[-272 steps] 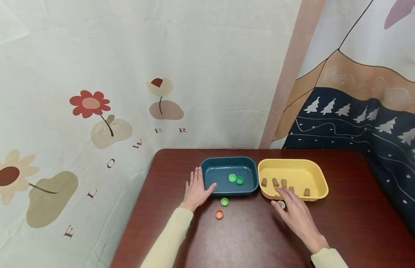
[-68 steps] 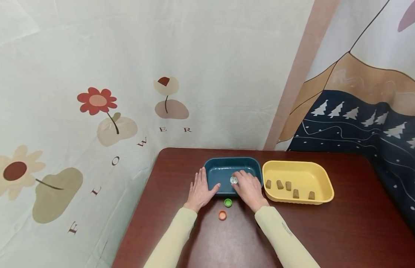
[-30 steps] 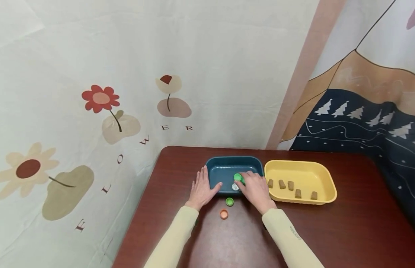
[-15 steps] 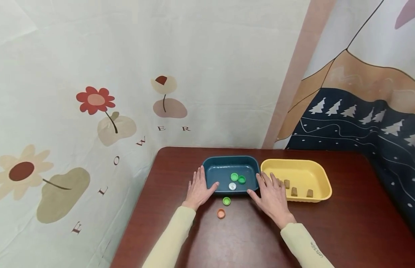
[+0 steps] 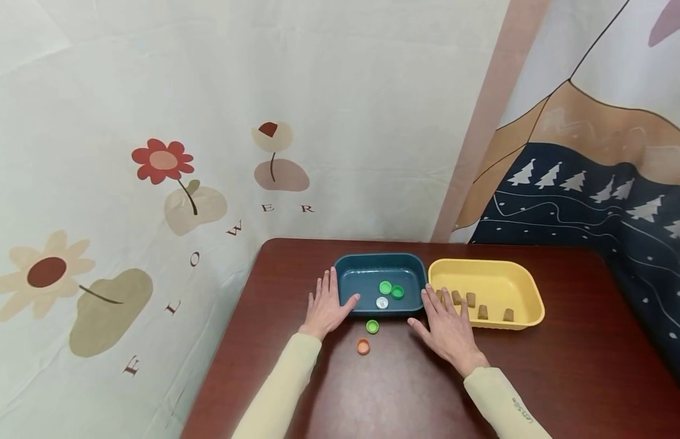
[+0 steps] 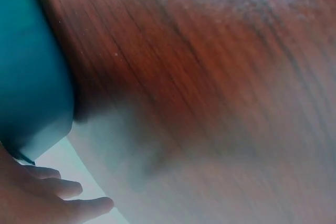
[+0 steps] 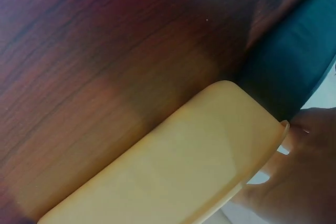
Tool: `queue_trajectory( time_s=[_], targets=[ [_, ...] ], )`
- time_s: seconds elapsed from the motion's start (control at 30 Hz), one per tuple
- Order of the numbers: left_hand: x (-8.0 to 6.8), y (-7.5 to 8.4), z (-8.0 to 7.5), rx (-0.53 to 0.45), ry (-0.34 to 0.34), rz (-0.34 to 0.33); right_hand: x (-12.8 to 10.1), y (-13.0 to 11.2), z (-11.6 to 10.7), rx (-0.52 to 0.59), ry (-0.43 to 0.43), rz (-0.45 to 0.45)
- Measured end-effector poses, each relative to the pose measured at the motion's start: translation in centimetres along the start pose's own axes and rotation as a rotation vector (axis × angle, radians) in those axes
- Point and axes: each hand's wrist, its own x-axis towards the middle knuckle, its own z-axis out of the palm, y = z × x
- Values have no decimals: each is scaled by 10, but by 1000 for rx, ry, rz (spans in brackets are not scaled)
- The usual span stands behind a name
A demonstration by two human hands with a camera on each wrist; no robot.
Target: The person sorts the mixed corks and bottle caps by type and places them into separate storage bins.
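Head view: your left hand (image 5: 325, 305) lies flat with straight fingers against the left wall of the blue tray (image 5: 372, 263), thumb on its near left corner; your right hand (image 5: 446, 323) lies flat and empty, fingers spread at the near left corner of the yellow tray (image 5: 529, 292). Two green caps and a white cap (image 5: 381, 302) sit in the blue tray; a green cap (image 5: 372, 326) and an orange cap (image 5: 363, 346) wait on the table (image 5: 581, 378) just off the tray's near edge. Left wrist view: relaxed fingers (image 6: 58, 205) beside the tray wall (image 6: 31, 77); keep that brace steady. Right wrist view: fingers (image 7: 299, 182) touch the yellow rim (image 7: 247, 177); pinch the loose caps from above, one at a time.
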Motion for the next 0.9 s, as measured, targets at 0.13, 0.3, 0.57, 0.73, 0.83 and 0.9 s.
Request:
queue_trajectory(
  time_s=[0.13, 0.3, 0.57, 0.73, 0.83, 0.9],
  targets=[
    [-7, -3, -3, -13, 23, 23, 0, 0, 1, -7, 5, -8],
    [-20, -8, -8, 4, 80, 76, 0, -1, 1, -13, 12, -10],
    [-46, -6, -10, 25, 196, 201, 0, -1, 2, -10, 18, -12],
    [-59, -4, -7, 48, 259, 291, 0, 0, 3, -7, 17, -11],
    [-67, -3, -5, 77, 297, 373, 0, -1, 3, -6, 29, -15],
    [-72, -2, -3, 100, 317, 432, 0, -1, 3, -5, 38, -18]
  ],
)
